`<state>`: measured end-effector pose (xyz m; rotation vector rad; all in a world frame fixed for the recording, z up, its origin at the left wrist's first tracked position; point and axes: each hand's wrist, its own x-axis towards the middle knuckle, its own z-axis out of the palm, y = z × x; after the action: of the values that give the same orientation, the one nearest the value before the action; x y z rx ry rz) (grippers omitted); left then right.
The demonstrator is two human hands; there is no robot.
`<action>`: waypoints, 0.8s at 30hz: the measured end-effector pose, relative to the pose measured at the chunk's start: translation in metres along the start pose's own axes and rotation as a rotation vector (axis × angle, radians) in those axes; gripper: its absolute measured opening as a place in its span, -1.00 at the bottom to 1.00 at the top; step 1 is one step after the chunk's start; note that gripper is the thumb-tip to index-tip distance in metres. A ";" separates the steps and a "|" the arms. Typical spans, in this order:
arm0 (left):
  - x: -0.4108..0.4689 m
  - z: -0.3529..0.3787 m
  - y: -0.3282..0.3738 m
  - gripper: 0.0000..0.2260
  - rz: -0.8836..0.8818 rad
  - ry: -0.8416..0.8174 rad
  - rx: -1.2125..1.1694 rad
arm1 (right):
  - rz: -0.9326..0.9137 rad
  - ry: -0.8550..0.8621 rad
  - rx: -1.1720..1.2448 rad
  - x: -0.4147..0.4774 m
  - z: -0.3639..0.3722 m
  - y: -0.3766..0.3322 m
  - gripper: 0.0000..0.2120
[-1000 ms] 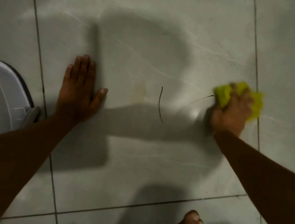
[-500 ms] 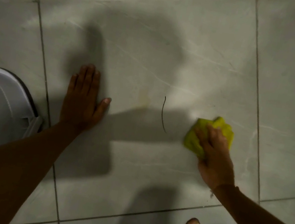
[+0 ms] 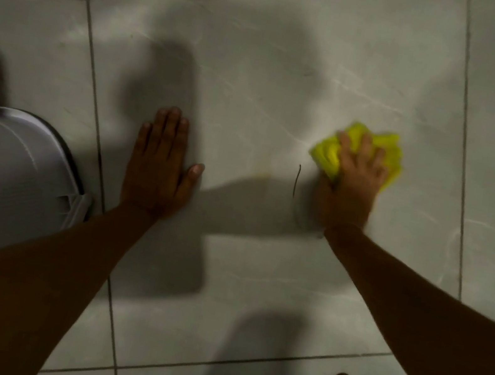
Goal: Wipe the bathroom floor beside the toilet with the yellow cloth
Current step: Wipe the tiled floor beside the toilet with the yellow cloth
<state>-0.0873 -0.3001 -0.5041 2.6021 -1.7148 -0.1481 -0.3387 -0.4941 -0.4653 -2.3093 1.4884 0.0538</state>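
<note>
Cloth [image 3: 379, 144] moved farther away | right hand [image 3: 352, 186] fingers spread, pressing it | left hand [image 3: 157, 168] flat on floor [image 3: 278, 60]

No text, label, brand, number or sign can be read anywhere in the view.
</note>
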 end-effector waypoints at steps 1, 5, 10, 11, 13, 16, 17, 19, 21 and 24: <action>0.000 0.000 0.001 -0.34 0.001 0.001 0.001 | -0.148 0.002 -0.043 -0.003 0.009 -0.013 -0.41; 0.000 -0.004 0.003 -0.34 -0.010 -0.033 -0.030 | -0.685 -0.272 -0.191 -0.085 0.008 0.036 -0.20; -0.001 -0.001 0.001 -0.36 0.006 -0.012 -0.019 | 0.029 -0.068 0.023 -0.021 0.006 -0.009 -0.37; -0.001 -0.001 0.001 -0.36 0.008 -0.009 -0.016 | -0.078 -0.083 -0.001 -0.021 0.009 -0.022 -0.35; -0.001 -0.001 0.002 -0.35 0.006 -0.021 -0.023 | -0.487 -0.174 -0.098 -0.049 0.017 -0.007 -0.30; -0.001 -0.004 0.002 -0.35 -0.007 -0.028 -0.035 | -0.450 -0.272 -0.098 -0.083 -0.005 0.034 -0.16; -0.001 -0.004 0.002 -0.35 -0.007 -0.023 -0.029 | -0.337 -0.233 -0.066 -0.076 -0.004 0.029 -0.14; -0.001 -0.001 0.001 -0.35 0.000 -0.017 -0.029 | -0.101 -0.150 -0.037 -0.045 0.006 -0.006 -0.20; -0.001 0.000 0.000 -0.35 0.009 -0.013 -0.027 | -0.077 -0.127 -0.043 -0.032 0.008 -0.028 -0.22; -0.001 -0.002 0.001 -0.35 0.007 -0.025 -0.040 | -0.320 -0.255 -0.168 -0.060 -0.005 -0.007 -0.23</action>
<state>-0.0887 -0.2999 -0.5015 2.5768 -1.7103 -0.2128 -0.3597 -0.4410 -0.4444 -2.5328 1.0137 0.3826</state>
